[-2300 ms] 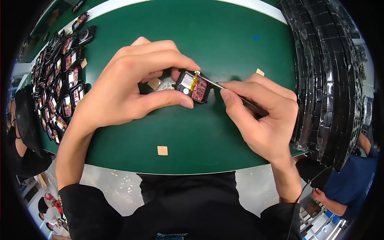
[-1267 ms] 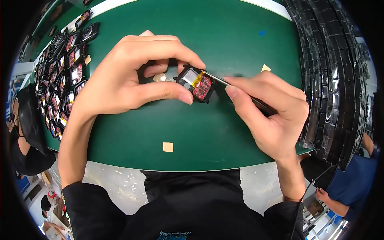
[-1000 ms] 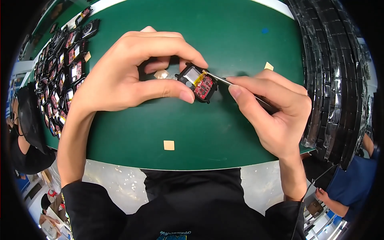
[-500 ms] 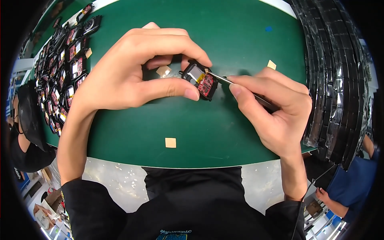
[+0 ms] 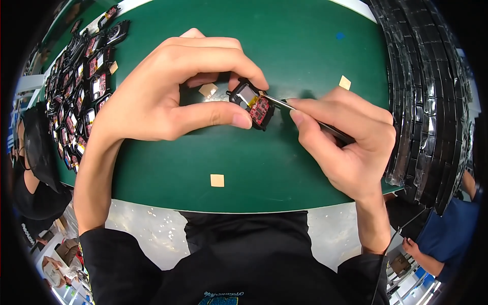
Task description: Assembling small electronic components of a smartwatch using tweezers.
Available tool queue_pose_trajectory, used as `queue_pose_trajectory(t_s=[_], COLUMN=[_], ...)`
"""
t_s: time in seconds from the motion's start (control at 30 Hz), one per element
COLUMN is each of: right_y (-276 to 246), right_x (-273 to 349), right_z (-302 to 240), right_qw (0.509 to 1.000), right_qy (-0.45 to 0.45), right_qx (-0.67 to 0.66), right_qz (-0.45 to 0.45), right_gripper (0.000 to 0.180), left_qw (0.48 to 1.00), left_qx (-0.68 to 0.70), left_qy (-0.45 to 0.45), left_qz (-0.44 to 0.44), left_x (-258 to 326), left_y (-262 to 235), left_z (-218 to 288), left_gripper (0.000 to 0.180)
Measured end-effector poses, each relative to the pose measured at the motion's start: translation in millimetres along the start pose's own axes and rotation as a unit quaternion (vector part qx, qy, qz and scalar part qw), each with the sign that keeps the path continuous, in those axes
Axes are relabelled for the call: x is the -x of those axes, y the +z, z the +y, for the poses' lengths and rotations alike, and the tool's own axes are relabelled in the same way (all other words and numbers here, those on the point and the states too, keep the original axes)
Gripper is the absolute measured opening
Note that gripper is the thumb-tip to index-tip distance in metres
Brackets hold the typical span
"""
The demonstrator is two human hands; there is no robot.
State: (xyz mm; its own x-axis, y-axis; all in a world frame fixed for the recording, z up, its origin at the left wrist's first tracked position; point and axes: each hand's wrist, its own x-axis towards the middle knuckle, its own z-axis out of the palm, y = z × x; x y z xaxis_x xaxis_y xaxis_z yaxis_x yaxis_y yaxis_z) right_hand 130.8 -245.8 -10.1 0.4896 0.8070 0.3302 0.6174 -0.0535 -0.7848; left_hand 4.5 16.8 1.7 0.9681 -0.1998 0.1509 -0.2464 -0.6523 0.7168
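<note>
From my head view, the case (image 5: 242, 100) is over the middle of the tabletop (image 5: 284, 168), roughly midway between its far and near edges. My left hand (image 5: 168, 91) has it: index finger along the far side, thumb on the near-left side, the two pinching it between them, the other fingers curled in behind. Its long axis slants from the tabletop's far left corner toward its near right one, with the white cell (image 5: 247, 94) up at the far left end and the red board (image 5: 261, 110) at the near right end, facing me.

My right hand (image 5: 351, 132) is off to the right, its fingertips apart from the case, thumb and index pressed together on the slim tool (image 5: 279, 101). What counts is how that tool crosses the gap: it points left and away from me, at a flatter slant than the case, its tip at the case's far right side, close by my left index fingertip. Whether the tip touches or just hovers, I cannot tell.

Similar units (image 5: 99, 86) crowd the tabletop's left edge, a black stack (image 5: 412, 101) lines the right, and a paper square (image 5: 217, 180) lies toward the near edge.
</note>
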Motion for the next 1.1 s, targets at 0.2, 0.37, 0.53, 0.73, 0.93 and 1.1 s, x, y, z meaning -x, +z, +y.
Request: queue_pose_trajectory(t_s=[0.2,0.37,0.53,0.73,0.93,1.1], right_y=[1.1,1.2,2.3,2.1,1.0,1.9], right_x=[-1.7,-1.8,-0.4,-1.3,-1.4,0.0], right_z=[-4.4,-3.6,-2.7,-1.3,-3.5,-4.7], right_qw=[0.999,0.999,1.000,1.000,1.000,1.000], right_qy=[-0.026,-0.019,-0.019,-0.018,-0.015,-0.004], right_qx=[0.037,0.029,0.017,0.013,0.014,0.007], right_qz=[0.003,0.000,0.005,-0.005,-0.009,-0.007], right_gripper=[0.021,0.021,0.021,0.020,0.020,0.020], left_qw=[1.000,1.000,1.000,1.000,1.000,1.000], left_qx=[0.004,0.008,0.010,-0.005,0.001,0.000], left_qy=[0.026,0.026,0.022,0.025,0.010,0.016], left_qz=[0.012,0.012,0.017,0.014,-0.002,0.010], left_x=[0.2,0.6,0.9,1.3,1.1,1.1], left_y=[2.8,3.1,3.1,3.0,-0.5,3.9], left_z=[-0.5,-1.3,-0.5,-0.6,0.3,0.2], left_gripper=[0.047,0.047,0.048,0.049,0.048,0.047])
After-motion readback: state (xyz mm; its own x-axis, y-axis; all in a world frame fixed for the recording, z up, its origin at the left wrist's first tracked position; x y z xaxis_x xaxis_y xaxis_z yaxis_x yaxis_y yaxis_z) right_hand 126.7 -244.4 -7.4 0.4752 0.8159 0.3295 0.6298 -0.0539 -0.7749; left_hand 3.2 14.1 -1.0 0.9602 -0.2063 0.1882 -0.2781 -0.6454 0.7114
